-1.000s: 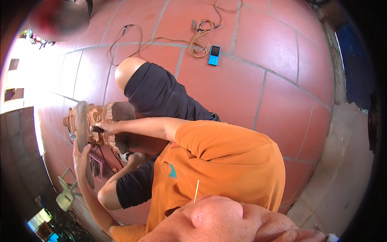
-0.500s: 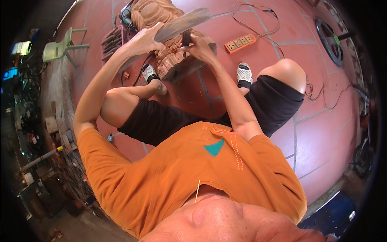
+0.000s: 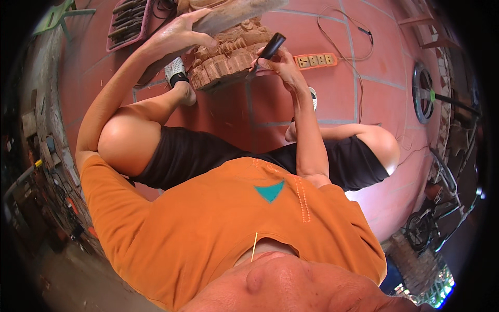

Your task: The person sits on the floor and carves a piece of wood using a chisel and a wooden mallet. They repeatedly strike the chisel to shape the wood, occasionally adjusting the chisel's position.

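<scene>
My left hand (image 3: 179, 39) is around a long, worn wooden mallet (image 3: 234, 15). Its broad end reaches over the carving and its other end shows below my wrist. In my right hand (image 3: 283, 67) is a chisel with a dark handle (image 3: 273, 46), the handle tilted up to the right and the thin blade pointing down left, blurred near its tip. Between my feet lies a carved wooden statue (image 3: 221, 67), its ridged base toward me. The mallet and the frame's upper edge hide much of the statue. The chisel is held beside the base, apart from the mallet.
A pink basket (image 3: 147, 21) of several chisels stands at the upper left, near a green chair (image 3: 54, 18). An orange power strip (image 3: 316, 60) with a trailing cord (image 3: 358, 78) lies on the red tiles at right. Farther right is a black wheel-like ring (image 3: 423, 92).
The view has shifted, so the statue sits higher in it. My right hand has drawn away from the statue to the right, tilting the chisel. My left hand still holds the mallet.
</scene>
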`<action>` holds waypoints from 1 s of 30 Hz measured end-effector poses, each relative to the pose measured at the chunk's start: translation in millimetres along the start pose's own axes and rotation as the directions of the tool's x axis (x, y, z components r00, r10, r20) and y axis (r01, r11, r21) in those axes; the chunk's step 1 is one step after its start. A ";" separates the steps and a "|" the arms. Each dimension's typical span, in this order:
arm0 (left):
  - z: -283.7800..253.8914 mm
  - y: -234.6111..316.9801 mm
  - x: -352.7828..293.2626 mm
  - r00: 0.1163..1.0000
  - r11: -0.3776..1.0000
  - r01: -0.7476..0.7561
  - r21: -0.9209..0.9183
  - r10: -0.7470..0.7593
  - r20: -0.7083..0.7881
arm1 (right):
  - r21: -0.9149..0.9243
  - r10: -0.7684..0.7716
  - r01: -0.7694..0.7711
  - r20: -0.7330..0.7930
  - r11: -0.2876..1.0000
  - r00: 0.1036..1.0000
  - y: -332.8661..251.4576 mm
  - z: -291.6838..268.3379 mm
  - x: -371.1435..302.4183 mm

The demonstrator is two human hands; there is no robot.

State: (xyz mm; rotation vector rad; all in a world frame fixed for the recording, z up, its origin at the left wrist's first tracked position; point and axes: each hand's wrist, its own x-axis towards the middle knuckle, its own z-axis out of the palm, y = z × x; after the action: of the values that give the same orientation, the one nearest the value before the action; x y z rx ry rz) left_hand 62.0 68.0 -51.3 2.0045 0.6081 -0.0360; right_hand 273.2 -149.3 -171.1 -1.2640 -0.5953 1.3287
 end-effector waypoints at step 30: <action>-5.6 33.9 -9.9 0.995 0.992 0.056 -0.113 -0.065 -0.078 | -0.204 -0.307 0.280 -0.119 0.938 0.944 -1.0 -5.3 14.2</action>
State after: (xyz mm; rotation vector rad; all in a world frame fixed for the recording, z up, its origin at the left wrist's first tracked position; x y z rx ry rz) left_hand 66.7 56.0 -17.9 1.8875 0.7079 0.0424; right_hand 281.7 -137.7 -176.3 -1.3502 -0.7818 0.9376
